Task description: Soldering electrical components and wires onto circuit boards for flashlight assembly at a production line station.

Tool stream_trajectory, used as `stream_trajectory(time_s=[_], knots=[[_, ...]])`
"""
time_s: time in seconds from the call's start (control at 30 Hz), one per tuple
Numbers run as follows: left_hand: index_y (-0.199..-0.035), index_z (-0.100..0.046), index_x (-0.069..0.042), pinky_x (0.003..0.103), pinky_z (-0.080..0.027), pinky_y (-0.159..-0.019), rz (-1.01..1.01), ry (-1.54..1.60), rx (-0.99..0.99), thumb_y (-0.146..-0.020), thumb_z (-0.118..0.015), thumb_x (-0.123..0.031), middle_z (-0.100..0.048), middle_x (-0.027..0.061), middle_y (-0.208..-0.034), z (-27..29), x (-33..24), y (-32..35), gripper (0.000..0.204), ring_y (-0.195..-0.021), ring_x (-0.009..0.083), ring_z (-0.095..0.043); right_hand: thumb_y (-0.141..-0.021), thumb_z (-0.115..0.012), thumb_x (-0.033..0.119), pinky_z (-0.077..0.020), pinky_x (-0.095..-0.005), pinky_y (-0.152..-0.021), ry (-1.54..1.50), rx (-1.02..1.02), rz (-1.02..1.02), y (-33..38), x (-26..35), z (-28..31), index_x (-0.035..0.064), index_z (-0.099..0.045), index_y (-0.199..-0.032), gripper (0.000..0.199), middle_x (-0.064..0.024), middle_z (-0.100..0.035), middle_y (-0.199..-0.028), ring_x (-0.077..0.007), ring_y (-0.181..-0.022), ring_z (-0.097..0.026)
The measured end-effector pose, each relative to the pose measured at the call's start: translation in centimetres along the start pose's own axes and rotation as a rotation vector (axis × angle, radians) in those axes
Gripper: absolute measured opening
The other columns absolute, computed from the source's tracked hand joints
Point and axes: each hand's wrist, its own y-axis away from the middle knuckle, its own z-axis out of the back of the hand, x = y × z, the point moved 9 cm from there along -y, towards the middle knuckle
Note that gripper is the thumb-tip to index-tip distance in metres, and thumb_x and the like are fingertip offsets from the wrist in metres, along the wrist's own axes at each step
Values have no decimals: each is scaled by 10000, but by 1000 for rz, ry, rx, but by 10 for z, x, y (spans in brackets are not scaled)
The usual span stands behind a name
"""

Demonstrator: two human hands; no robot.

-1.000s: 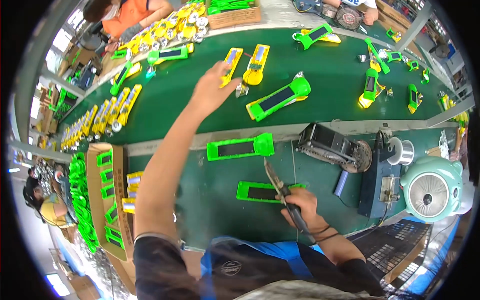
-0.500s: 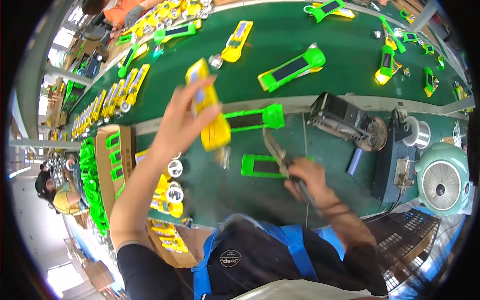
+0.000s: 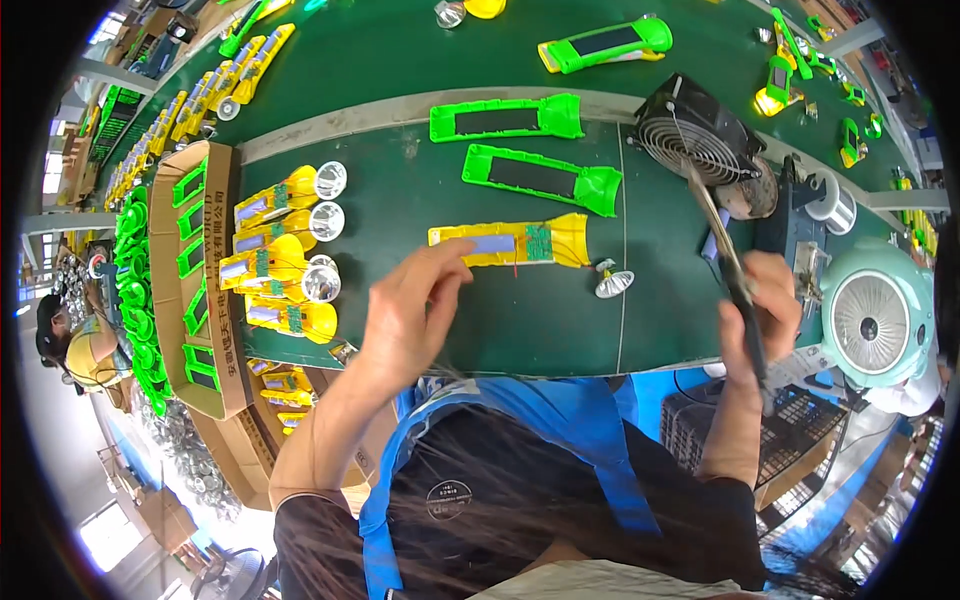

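Note:
A yellow flashlight half-shell [image 3: 510, 243] with a small circuit board lies open side up on the green bench [image 3: 520, 320]. My left hand [image 3: 410, 305] hovers just below its left end, fingers spread, a fingertip touching the shell's edge. A loose silver reflector cup [image 3: 610, 283] rests beside the shell's wide end. My right hand [image 3: 760, 310] is closed around a soldering iron [image 3: 722, 235] whose tip points up toward a black fan. Two green half-shells [image 3: 540, 177] [image 3: 505, 118] lie farther back.
Several yellow flashlight halves with reflectors [image 3: 285, 250] pile at the left beside a cardboard box [image 3: 215, 290] of green parts. A black fan [image 3: 690, 130], a solder spool [image 3: 825, 200] and a mint desk fan [image 3: 875, 315] stand at the right. More flashlights ride the conveyor [image 3: 400, 50] behind.
My left hand brought a yellow shell down from the conveyor, laid it on the bench and let go. My right hand with the iron shifted right.

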Motion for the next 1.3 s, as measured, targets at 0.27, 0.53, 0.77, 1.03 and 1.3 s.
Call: stream_trajectory(time_s=[0.27, 0.53, 0.77, 1.03, 1.3], knots=[[-869, -618, -19, 296, -473, -615, -292, 90, 187, -772, -676, 47, -612, 81, -855, -44, -19, -46, 130, -725, 207, -590, -891, -621, 245, -458, -306, -727, -684, -316, -752, 100, -69, -43, 13, -489, -987, 284, -109, -563, -839, -181, -755, -563], [-829, -577, -13, 334, -505, -617, -270, -58, -102, -708, -676, 88, -598, 94, -948, -44, -19, -38, 186, -759, 241, -605, -890, -616, 113, -521, -264, -691, -624, -136, -840, 83, -66, -78, -8, -522, -983, 179, -80, -615, -852, -141, -737, -640], [-796, -541, -28, 370, -485, -639, -154, -201, -69, -671, -653, 85, -584, 97, -901, -50, -21, -47, 202, -790, 288, -581, -869, -629, 65, -516, -246, -666, -498, -35, -842, 73, -59, -86, -19, -543, -946, 143, -85, -631, -820, -128, -721, -645], [-771, -515, -28, 392, -458, -652, -113, -245, -18, -672, -634, 72, -569, 98, -859, -53, -22, -51, 184, -769, 298, -557, -842, -646, 40, -516, -239, -655, -442, 6, -844, 72, -59, -88, -27, -542, -936, 155, -89, -636, -791, -126, -714, -647], [-765, -502, -27, 404, -450, -659, -106, -281, -17, -672, -631, 64, -561, 104, -852, -54, -24, -52, 183, -771, 309, -549, -802, -702, 71, -481, -228, -608, -363, 104, -576, 65, -56, -88, -12, -558, -889, 188, -83, -643, -764, -111, -657, -605]])
